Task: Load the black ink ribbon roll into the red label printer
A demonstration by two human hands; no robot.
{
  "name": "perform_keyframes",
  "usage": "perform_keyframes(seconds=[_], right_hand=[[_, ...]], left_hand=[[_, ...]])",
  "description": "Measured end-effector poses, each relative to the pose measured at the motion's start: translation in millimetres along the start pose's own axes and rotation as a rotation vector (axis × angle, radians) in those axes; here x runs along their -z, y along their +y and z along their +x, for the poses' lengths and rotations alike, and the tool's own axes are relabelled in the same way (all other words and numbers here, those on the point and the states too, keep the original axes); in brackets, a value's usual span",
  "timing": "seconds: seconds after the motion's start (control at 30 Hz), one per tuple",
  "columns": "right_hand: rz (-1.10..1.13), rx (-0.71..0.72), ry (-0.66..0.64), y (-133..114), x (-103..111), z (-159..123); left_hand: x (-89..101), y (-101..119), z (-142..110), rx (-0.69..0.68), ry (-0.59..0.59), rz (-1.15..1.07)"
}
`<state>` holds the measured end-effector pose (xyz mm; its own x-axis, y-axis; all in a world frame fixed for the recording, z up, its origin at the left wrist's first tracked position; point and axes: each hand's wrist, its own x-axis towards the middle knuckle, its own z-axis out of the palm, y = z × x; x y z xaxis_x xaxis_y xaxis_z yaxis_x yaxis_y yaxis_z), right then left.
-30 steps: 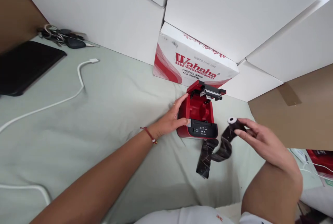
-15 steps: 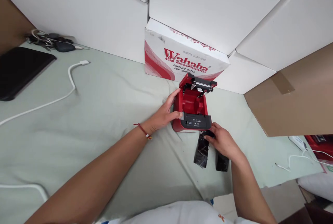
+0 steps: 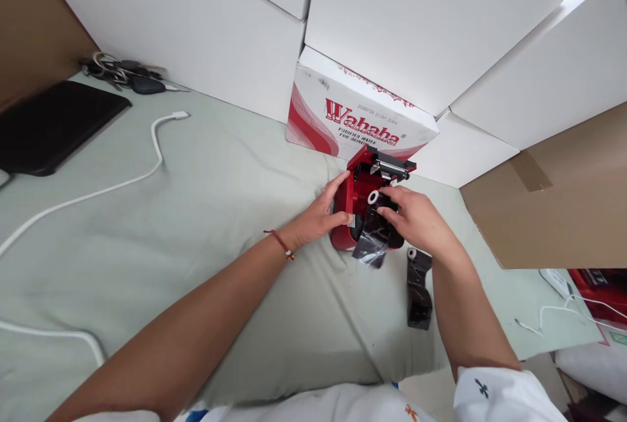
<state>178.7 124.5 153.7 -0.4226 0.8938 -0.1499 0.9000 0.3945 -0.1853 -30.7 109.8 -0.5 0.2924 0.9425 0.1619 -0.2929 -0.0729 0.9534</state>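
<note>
A small red label printer [image 3: 337,239] with a black front panel stands on the green cloth [image 3: 235,167], its lid [image 3: 392,167] tipped up and back. My left hand [image 3: 326,213] grips its left side, thumb on the front corner and fingers toward the back. In my right hand [image 3: 411,213] is a black label roll [image 3: 373,198] with a white core, pinched at its right end, over the red compartment. Its loose strip hangs forward across the front panel, hiding most of it. A second black label roll [image 3: 420,294], partly unwound, lies on the cloth beside my right wrist.
A Wahaha carton [image 3: 362,118] stands right behind the printer, before stacked white boxes [image 3: 416,23]. At the left are a white cable [image 3: 157,138], keys [image 3: 127,72] and a black tablet-like slab [image 3: 63,125]. A brown cardboard box [image 3: 553,206] stands at the right.
My right hand set the first roll down on the cloth, picked up the other from beside the printer and raised it over the compartment. My left hand kept its grip.
</note>
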Motion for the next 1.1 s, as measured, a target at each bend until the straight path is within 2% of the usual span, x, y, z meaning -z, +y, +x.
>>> perform_keyframes(seconds=[0.1,0.17,0.3,0.5,0.57,0.67,0.77,0.83,0.9,1.0,1.1], right_hand=[[-0.207,-0.056,-0.097,-18,-8,26],[-0.256,-0.068,-0.120,-25,-8,32],[-0.244,-0.028,-0.102,-26,-15,39],[-0.135,0.076,-0.007,-9,-32,47],[-0.018,0.159,0.105,-4,-37,34],[0.191,0.285,0.447,-2,-53,-6],[0.145,0.380,0.722,-2,-81,-49],[0.061,0.442,0.793,0,-100,-66],[0.024,0.461,0.823,2,-117,-71],[0.019,0.442,0.867,4,-133,-64],[0.018,0.402,0.927,4,-140,-56]], left_hand=[[1.4,-1,-1,-0.027,-0.009,0.053],[1.7,-1,-1,-0.042,-0.008,0.076],[0.4,0,0,-0.028,0.025,0.123],[-0.6,-4,3,-0.044,0.046,0.171],[0.5,-6,3,-0.051,0.049,0.166],[2.4,-9,4,-0.056,0.044,0.145],[2.8,-8,4,-0.065,0.047,0.116],[1.4,-5,4,-0.058,0.049,0.087],[-1.6,-1,2,-0.033,0.056,0.051],[-8.3,6,-2,-0.001,0.086,-0.011],[-14.3,12,-4,-0.004,0.128,0.006]])
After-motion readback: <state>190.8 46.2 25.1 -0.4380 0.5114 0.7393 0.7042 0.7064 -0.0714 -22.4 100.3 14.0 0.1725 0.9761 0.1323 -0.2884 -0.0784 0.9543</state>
